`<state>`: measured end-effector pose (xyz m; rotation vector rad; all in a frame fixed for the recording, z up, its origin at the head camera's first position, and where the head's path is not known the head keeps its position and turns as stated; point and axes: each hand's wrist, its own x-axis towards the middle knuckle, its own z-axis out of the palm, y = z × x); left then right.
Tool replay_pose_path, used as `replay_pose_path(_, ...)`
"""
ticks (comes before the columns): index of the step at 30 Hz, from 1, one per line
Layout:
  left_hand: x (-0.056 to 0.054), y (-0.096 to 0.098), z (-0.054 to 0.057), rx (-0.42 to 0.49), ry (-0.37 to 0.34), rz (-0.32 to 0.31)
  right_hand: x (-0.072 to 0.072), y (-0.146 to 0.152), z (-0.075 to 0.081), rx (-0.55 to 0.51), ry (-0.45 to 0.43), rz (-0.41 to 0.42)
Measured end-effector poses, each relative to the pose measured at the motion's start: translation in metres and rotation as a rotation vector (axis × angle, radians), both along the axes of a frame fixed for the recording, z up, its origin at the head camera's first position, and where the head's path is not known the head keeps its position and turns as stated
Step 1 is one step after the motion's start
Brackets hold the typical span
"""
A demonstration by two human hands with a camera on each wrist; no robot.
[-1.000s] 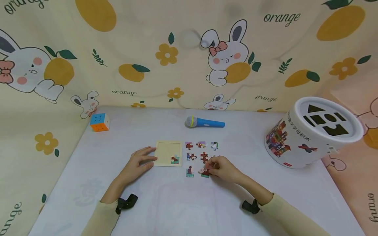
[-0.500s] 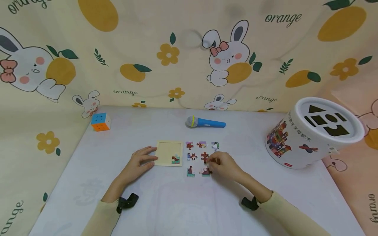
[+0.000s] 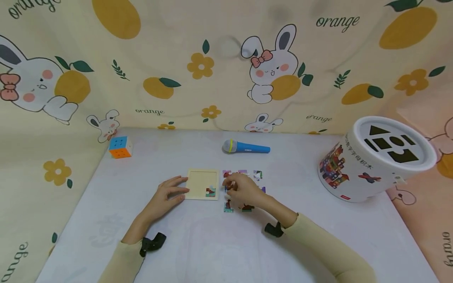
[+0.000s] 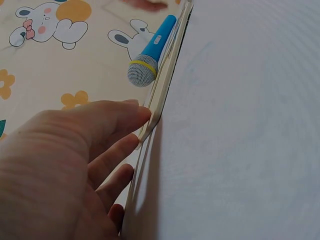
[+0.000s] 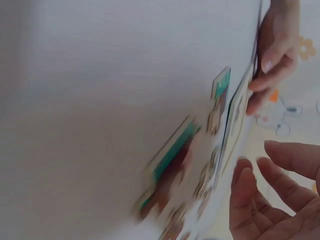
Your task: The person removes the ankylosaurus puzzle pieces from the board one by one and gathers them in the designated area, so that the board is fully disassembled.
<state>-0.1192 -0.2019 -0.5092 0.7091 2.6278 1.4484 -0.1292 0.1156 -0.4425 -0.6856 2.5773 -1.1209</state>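
Observation:
A square pale wooden puzzle tray [image 3: 201,177] lies mid-table with one jigsaw piece [image 3: 210,191] in its lower right corner. Straight fingers of my left hand [image 3: 168,195] touch the tray's left edge. Beside the tray, several loose jigsaw pieces lie in rows, among them a bottom piece [image 3: 228,206] and a top right piece [image 3: 258,175]. My right hand [image 3: 244,190] hovers over the middle of these rows and hides some of them. In the right wrist view, its thumb and fingers [image 5: 287,185] are apart with nothing between them.
Behind the pieces lies a blue toy microphone [image 3: 246,146]. A puzzle cube [image 3: 120,147] sits at the back left. On the right stands a large white tub [image 3: 375,161] with shaped holes in its lid. A patterned cloth [image 3: 219,90] hangs behind the white table [image 3: 219,243].
My right hand has moved left across the pieces, from beside their middle column to near the tray. My left hand stays at the tray's edge.

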Motion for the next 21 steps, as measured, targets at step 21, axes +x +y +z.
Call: replay_pose_path(21, -0.001, 0.000, -0.001, -0.015, 0.028, -0.021, -0.022, -0.054, -0.009, 0.161, -0.120, 0.101)
